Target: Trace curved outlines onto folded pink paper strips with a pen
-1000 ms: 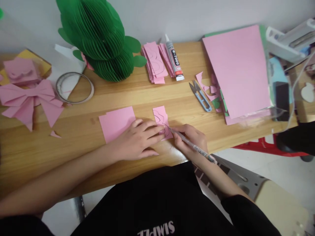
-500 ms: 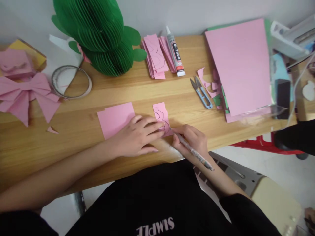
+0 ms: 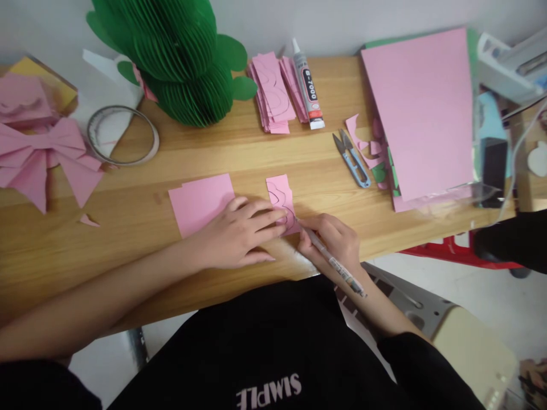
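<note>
My right hand [image 3: 333, 242] is closed around a pen [image 3: 335, 262], its tip at the right edge of a small pink paper piece [image 3: 280, 191]. Dark curved lines are drawn on that piece. My left hand [image 3: 243, 233] lies flat with its fingers spread, the fingertips pressing on the piece's lower left part and hiding some of it. Partly under the back of this hand are larger pink paper sheets [image 3: 199, 202], overlapping on the wooden table [image 3: 213, 156].
Behind are a green honeycomb paper shape [image 3: 183, 74], stacked pink strips [image 3: 273, 91] and a glue tube [image 3: 310, 91]. Blue snips [image 3: 352, 159] lie by paper scraps and a pink sheet stack [image 3: 423, 114]. Leftward are a tape roll [image 3: 156, 142] and a pink paper bow [image 3: 64, 145].
The view has shifted slightly. Both hands keep almost the same place, and the pen has tilted a little while its tip stays at the paper piece's right edge.
</note>
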{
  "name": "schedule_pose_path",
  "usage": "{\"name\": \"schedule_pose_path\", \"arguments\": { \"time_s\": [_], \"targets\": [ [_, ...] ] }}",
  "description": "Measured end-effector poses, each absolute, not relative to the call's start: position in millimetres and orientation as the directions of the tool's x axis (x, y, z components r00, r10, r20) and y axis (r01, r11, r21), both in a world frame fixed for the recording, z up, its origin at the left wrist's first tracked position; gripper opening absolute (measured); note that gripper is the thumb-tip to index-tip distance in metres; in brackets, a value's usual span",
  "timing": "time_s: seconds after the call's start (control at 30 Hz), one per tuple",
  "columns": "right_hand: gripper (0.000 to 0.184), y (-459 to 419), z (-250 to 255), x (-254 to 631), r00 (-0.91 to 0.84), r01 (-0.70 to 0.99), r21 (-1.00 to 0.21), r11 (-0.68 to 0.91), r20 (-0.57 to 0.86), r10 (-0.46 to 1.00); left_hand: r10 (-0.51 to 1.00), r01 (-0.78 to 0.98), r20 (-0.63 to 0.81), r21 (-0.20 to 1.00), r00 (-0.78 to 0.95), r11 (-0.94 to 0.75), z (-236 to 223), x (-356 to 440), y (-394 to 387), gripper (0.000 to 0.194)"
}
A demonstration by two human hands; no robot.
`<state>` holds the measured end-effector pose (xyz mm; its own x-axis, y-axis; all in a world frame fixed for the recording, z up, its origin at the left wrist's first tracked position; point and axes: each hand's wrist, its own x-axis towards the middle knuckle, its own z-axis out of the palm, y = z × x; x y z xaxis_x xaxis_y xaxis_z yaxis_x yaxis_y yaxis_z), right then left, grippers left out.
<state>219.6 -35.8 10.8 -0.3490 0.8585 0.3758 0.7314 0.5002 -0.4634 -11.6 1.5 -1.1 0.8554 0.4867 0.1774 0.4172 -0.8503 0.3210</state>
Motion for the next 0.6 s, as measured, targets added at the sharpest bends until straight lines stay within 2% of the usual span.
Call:
{"name": "schedule_pose_path", "arguments": {
  "time_s": [0.47, 0.6],
  "targets": [
    [0.012, -41.9, 16.0, 218.1, -0.39, 0.704, -0.453, 0.548, 0.399, 0.83, 0.497, 0.433, 0.149, 0.322, 0.855, -0.842, -1.8, -12.1, 1.2, 0.043],
    [0.013, -42.4, 16.5, 217.3, -0.39, 0.702, -0.451, 0.552, 0.405, 0.827, 0.507, 0.455, 0.095, 0.322, 0.857, -0.83, -2.1, -12.4, 0.9, 0.044]
  ]
}}
